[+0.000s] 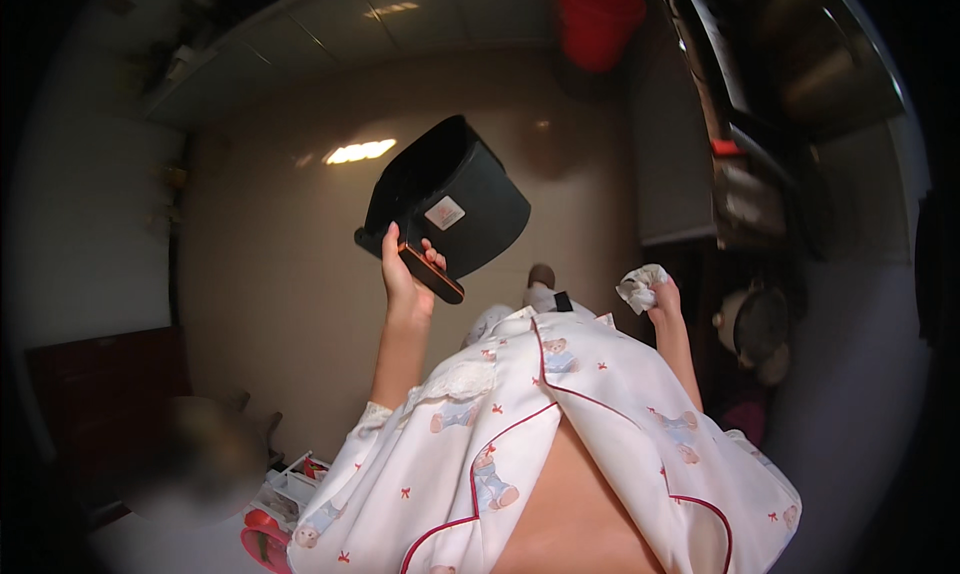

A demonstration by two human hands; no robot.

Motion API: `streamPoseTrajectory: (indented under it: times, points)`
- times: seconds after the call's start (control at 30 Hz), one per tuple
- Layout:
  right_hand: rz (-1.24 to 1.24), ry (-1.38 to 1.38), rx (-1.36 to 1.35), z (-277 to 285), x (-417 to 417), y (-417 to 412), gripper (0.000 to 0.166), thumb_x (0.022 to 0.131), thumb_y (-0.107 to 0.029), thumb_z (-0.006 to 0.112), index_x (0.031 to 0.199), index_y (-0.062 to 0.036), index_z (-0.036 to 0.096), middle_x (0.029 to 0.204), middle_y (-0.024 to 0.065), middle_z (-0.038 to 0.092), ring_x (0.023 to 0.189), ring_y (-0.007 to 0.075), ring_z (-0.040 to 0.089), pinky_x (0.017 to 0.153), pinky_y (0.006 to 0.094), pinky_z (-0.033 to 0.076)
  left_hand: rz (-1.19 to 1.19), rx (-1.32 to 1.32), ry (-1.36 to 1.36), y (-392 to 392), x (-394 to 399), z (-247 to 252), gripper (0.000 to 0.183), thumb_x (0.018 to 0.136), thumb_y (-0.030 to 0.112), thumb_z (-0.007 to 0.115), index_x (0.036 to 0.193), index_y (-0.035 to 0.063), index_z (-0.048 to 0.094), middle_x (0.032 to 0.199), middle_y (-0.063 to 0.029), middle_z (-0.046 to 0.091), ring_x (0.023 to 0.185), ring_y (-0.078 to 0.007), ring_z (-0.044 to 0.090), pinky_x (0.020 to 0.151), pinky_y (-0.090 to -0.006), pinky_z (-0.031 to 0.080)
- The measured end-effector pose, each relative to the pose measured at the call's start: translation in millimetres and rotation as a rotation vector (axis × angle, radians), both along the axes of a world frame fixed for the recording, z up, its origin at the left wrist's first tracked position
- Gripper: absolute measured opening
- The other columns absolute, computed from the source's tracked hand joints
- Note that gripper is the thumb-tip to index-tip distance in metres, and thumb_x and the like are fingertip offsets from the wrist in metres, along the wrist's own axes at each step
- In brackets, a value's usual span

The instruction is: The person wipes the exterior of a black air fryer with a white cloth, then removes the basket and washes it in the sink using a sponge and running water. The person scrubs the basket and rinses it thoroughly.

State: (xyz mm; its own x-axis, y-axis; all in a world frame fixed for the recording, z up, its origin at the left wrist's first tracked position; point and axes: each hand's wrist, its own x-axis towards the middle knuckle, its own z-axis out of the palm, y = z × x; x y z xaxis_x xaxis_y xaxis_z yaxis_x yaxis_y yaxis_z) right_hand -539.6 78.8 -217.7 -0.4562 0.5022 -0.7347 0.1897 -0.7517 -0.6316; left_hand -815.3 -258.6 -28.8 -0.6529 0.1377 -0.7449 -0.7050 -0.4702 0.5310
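My left hand (409, 277) grips the handle of a black air fryer basket (480, 199) and holds it tilted over the floor, with its opening towards the upper left. A small pale sticker with writing is on the basket's outer wall. The inside of the basket is dark, so I cannot tell whether anything lies in it. Off to the right, beside my body, my right hand (665, 300) is closed around a crumpled white cloth or tissue (642, 287).
A red bucket (598, 22) stands at the top right. Along the right side runs a counter (671, 161) with dark items on it. A pot (757, 322) sits at the lower right. A pink basket (264, 550) and a white rack (294, 487) are at the lower left.
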Motion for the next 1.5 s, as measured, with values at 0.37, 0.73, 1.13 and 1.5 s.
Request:
streamPoseTrajectory:
  times: [0.37, 0.73, 1.13, 1.5]
  points:
    - [0.458, 0.359, 0.03, 54.2, -406.7, 84.9, 0.017, 0.083, -0.007, 0.048, 0.092, -0.0014, 0.062, 0.083, 0.0077, 0.065, 0.07, 0.0173, 0.064, 0.062, 0.031, 0.054, 0.267, 0.083, -0.089, 72.6, -211.7, -14.1, 0.05, 0.088, 0.056, 0.049, 0.072, 0.0091, 0.05, 0.061, -0.0029, 0.051, 0.057, -0.017, 0.049, 0.063, -0.0314, 0.044]
    - [0.161, 0.317, -0.319, 62.6, -573.9, 178.2, 0.021, 0.091, -0.018, 0.054, 0.103, -0.003, 0.061, 0.099, 0.0119, 0.066, 0.092, 0.0256, 0.065, 0.082, 0.0421, 0.054, -0.109, -0.055, 0.057, 230.6, -404.1, -13.5, 0.046, 0.084, 0.053, 0.06, 0.073, 0.0096, 0.05, 0.064, -0.0036, 0.052, 0.056, -0.0144, 0.051, 0.053, -0.026, 0.044]
    - [-0.299, 0.286, -0.39, 24.0, -643.9, 378.1, 0.027, 0.077, 0.0, 0.043, 0.101, 0.0039, 0.056, 0.1, 0.0161, 0.063, 0.094, 0.0335, 0.062, 0.088, 0.048, 0.052, -0.612, -0.935, 0.876, 458.5, -584.5, 44.4, 0.057, 0.091, 0.05, 0.052, 0.061, 0.0032, 0.065, 0.05, -0.0039, 0.06, 0.049, -0.0131, 0.06, 0.05, -0.0272, 0.044]
    - [-0.133, 0.257, 0.078, 32.4, -770.6, 497.5, 0.025, 0.089, 0.004, 0.037, 0.105, -0.0007, 0.055, 0.091, 0.0137, 0.061, 0.084, 0.0249, 0.064, 0.074, 0.0408, 0.056, -0.588, -0.741, 1.203, 541.3, -691.0, 21.2, 0.049, 0.092, 0.034, 0.053, 0.054, 0.0039, 0.059, 0.045, -0.0051, 0.055, 0.042, -0.0166, 0.056, 0.045, -0.0287, 0.042]
